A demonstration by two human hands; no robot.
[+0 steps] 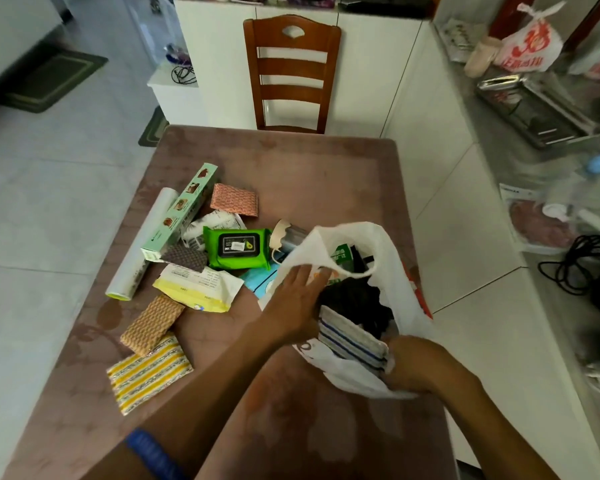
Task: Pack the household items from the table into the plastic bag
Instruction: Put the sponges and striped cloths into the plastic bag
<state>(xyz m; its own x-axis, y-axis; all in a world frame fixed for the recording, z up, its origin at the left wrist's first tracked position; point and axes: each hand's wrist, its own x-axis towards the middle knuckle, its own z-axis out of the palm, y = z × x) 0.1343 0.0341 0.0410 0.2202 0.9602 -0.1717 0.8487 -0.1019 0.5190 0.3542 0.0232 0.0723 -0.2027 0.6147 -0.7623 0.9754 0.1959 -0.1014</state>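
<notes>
A white plastic bag point(347, 237) stands open on the right of the brown table point(309, 168). My left hand point(297, 299) holds the bag's near left rim. My right hand point(413, 362) grips the bag's near edge together with a grey cloth pad with blue stripes point(352, 337), which sticks halfway into the bag. Dark items and a green pack lie inside. On the table to the left lie a green wipes pack point(238, 247), a yellow-white pouch point(201, 285), a long green box point(181, 213), a white roll point(142, 244) and several patterned sponge cloths point(151, 323).
A wooden chair point(291, 74) stands at the table's far end. On the right runs a counter point(534, 161) with a metal tray, a red-printed bag and black cables. A cylindrical can point(288, 235) lies just behind the bag.
</notes>
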